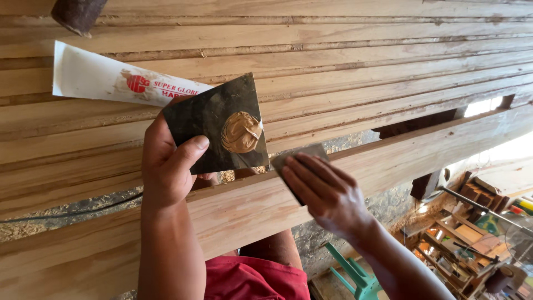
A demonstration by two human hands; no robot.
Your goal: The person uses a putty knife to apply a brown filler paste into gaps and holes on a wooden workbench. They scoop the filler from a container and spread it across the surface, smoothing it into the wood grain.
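The left hand [166,166] was clamped, thumb over the front, on a dark square plate [214,125] that carried a lump of tan putty [241,132], and the same grip pinned a white tube [105,78] behind the plate. Just to its right, the right hand [325,191] pressed flat fingers on a small grey scraper [297,155] against the edge of a pale wooden plank [388,161]. Beyond lay stacked boards [333,61], and below stood a green stool [358,275].

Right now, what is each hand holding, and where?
Left hand holds a dark square plate with brown filler by its lower left corner. Right hand presses a flat scraper by its back.
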